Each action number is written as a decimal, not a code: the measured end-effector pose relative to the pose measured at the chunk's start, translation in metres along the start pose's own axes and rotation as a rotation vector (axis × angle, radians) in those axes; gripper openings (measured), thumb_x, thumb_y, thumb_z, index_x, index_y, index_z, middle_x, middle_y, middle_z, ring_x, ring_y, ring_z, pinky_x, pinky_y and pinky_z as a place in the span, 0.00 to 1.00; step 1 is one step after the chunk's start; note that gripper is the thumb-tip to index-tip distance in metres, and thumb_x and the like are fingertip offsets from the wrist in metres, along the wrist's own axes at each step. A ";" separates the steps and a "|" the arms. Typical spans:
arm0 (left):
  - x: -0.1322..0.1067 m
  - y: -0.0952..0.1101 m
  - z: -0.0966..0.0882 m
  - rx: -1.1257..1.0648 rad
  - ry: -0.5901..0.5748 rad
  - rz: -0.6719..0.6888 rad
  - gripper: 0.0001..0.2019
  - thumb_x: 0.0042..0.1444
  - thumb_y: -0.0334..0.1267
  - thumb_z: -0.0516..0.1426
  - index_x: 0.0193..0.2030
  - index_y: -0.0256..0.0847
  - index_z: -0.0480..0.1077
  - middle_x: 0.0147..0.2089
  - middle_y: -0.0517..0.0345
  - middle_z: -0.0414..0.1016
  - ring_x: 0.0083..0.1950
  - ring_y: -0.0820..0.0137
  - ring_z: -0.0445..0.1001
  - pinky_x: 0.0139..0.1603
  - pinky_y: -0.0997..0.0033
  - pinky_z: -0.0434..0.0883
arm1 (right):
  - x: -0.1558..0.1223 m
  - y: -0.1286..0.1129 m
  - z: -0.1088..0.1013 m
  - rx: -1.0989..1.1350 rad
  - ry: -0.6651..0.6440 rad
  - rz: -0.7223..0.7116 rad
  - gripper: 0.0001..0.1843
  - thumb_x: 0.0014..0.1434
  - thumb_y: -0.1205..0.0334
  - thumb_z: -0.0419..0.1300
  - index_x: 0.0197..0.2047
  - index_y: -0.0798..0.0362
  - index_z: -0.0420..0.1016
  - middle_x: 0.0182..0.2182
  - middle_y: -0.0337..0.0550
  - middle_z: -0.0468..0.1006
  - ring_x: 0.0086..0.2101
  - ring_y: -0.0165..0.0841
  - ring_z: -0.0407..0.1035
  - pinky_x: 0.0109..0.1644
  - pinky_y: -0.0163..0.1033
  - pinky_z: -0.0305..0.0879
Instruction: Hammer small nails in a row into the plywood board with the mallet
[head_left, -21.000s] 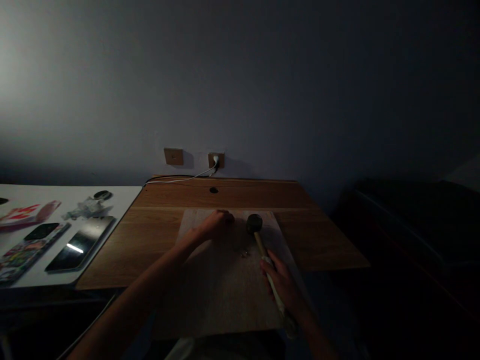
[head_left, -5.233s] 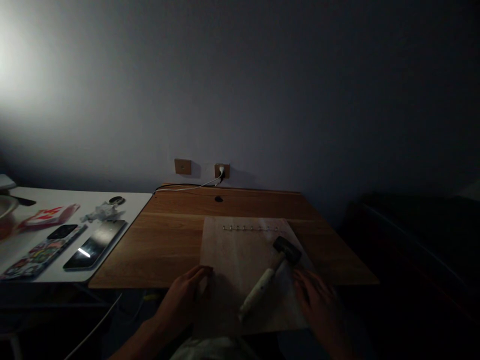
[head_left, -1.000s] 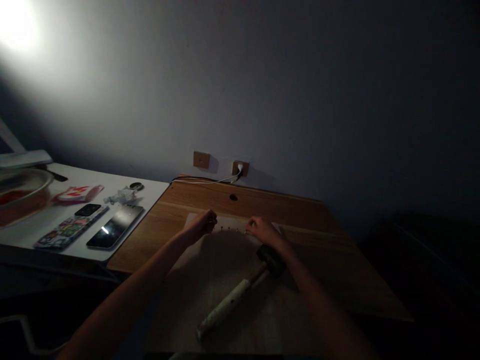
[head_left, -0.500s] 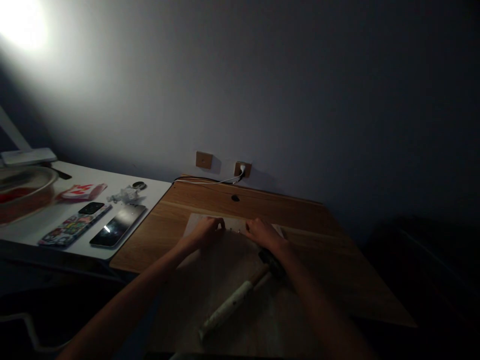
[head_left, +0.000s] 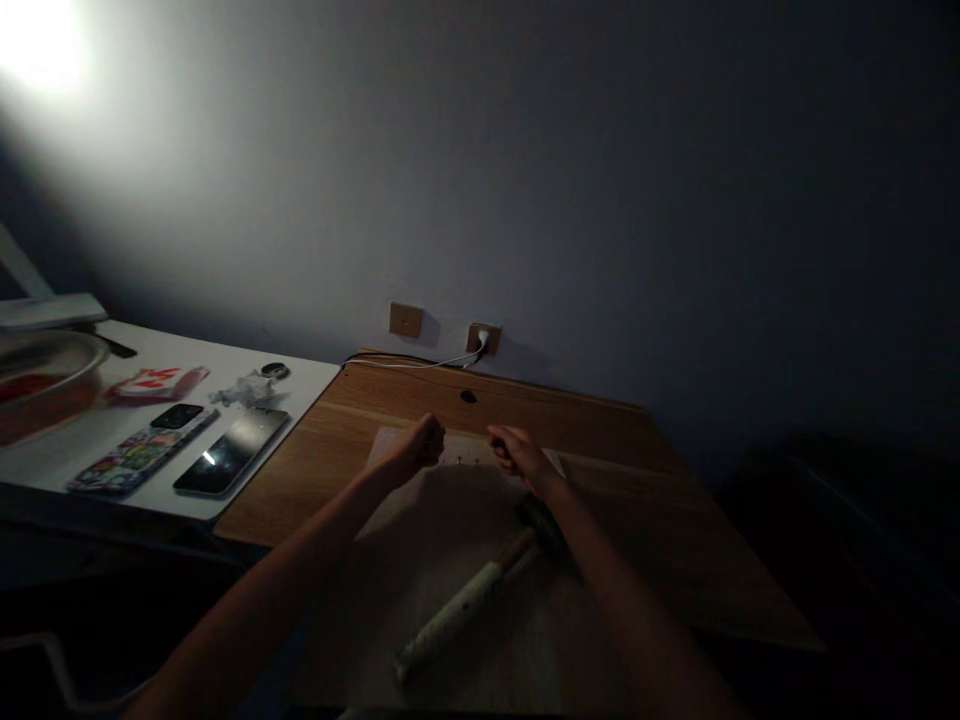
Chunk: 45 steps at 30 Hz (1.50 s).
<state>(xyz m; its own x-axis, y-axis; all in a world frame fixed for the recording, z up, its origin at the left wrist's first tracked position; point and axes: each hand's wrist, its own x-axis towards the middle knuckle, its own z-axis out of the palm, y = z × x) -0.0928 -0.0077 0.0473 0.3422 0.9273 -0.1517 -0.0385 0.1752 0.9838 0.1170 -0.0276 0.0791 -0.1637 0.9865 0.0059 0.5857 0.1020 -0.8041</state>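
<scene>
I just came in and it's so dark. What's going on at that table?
A person's left hand and right hand are both curled closed over the far end of a pale board on a wooden table; it's too dim to tell whether they hold anything. A few tiny pieces show between them. A mallet lies on the board with neither hand on it.

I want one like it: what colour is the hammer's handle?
The handle looks off-white, brown toward its far end; the head view shows it best.
</scene>
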 end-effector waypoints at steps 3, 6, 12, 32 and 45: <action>-0.002 -0.001 -0.005 -0.219 -0.086 -0.093 0.12 0.49 0.48 0.48 0.28 0.42 0.58 0.23 0.68 0.52 0.20 0.77 0.47 0.20 0.77 0.47 | 0.000 0.001 0.012 -0.204 -0.006 0.012 0.14 0.58 0.53 0.59 0.26 0.51 0.69 0.27 0.47 0.78 0.35 0.38 0.75 0.41 0.38 0.65; -0.002 -0.009 -0.007 -0.105 -0.039 -0.078 0.14 0.50 0.50 0.51 0.30 0.40 0.65 0.22 0.68 0.52 0.19 0.77 0.47 0.20 0.77 0.45 | -0.005 -0.003 0.020 -0.381 -0.044 0.010 0.06 0.58 0.62 0.61 0.30 0.53 0.74 0.37 0.55 0.82 0.45 0.43 0.75 0.49 0.41 0.62; 0.000 -0.017 0.000 0.726 -0.009 0.187 0.09 0.50 0.38 0.59 0.38 0.40 0.77 0.23 0.64 0.64 0.26 0.73 0.63 0.28 0.76 0.57 | -0.010 -0.013 0.016 -0.535 -0.075 -0.039 0.09 0.60 0.65 0.58 0.44 0.52 0.75 0.41 0.51 0.82 0.44 0.39 0.75 0.47 0.37 0.62; -0.019 -0.010 0.055 -0.586 -0.101 -0.347 0.11 0.58 0.43 0.51 0.30 0.39 0.63 0.24 0.61 0.65 0.21 0.77 0.62 0.19 0.81 0.56 | -0.022 -0.053 0.000 -0.552 -0.203 -0.156 0.14 0.65 0.62 0.51 0.40 0.55 0.77 0.38 0.51 0.82 0.37 0.34 0.73 0.38 0.35 0.57; -0.034 -0.021 0.054 -0.435 -0.106 -0.287 0.18 0.55 0.55 0.57 0.31 0.40 0.63 0.22 0.66 0.60 0.19 0.79 0.58 0.16 0.81 0.47 | -0.048 -0.072 -0.006 -0.254 -0.267 -0.254 0.19 0.64 0.67 0.50 0.56 0.56 0.71 0.43 0.48 0.82 0.41 0.33 0.75 0.46 0.36 0.65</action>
<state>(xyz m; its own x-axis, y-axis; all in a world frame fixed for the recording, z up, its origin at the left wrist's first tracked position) -0.0530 -0.0605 0.0366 0.4880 0.7876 -0.3763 -0.3074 0.5586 0.7704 0.0876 -0.0811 0.1399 -0.5076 0.8616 0.0037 0.6712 0.3981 -0.6253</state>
